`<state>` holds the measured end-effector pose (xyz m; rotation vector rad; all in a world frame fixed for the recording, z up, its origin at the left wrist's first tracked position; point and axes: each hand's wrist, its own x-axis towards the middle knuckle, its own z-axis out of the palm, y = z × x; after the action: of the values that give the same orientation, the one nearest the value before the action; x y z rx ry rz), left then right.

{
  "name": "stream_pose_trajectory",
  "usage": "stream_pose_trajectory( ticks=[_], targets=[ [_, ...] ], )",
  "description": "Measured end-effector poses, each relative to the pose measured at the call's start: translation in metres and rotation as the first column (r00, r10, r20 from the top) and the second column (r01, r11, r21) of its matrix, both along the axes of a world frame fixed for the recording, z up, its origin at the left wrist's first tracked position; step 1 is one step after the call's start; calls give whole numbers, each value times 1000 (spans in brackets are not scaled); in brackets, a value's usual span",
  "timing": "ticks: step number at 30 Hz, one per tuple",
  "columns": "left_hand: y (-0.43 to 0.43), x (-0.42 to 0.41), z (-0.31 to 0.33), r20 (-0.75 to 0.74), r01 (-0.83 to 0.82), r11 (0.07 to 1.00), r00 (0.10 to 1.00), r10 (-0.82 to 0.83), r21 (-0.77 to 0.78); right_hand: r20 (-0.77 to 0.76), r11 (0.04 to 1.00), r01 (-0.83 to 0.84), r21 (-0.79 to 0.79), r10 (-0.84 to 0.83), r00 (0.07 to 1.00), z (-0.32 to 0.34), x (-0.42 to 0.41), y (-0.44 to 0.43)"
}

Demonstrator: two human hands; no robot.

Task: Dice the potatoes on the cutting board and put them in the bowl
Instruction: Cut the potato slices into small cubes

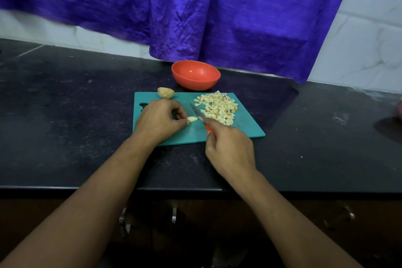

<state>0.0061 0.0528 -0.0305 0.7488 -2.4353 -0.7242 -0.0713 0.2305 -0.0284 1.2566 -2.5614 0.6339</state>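
A potato piece (192, 119) was pinched still by the left hand (159, 118) mid-board, so the knife (199, 114), gripped by the right hand (228, 146), could cut it.

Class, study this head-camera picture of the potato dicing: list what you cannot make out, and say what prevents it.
Head view, knife handle: mostly hidden inside the right hand; only an orange strip shows.
Head view, potato piece: one end covered by the pinching left hand.
Head view, pink object: cut off by the right edge; unidentifiable.
Head view, cupboard fronts: too dark for detail.
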Motion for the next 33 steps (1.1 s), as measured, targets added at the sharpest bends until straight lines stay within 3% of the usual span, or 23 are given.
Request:
stream_pose_trajectory(
  ticks=[10,16,21,30,33],
  targets=[
    [0,-1,1,20,-21,1000,1000,20,23,-43,984,-57,167,64,997,5,4,3],
    [0,-1,0,23,-29,999,999,29,23,-36,998,-41,40,42,998,19,-2,-1],
    [2,0,1,8,-29,1000,1000,29,2,-63,985,-83,149,93,994,1,13,-5],
    [0,-1,0,0,-27,999,1000,27,16,-43,997,-60,39,61,997,18,1,-5],
    [2,1,1,-2,-20,1000,1000,20,17,-45,990,-99,100,104,994,6,14,-8]
  ],
)
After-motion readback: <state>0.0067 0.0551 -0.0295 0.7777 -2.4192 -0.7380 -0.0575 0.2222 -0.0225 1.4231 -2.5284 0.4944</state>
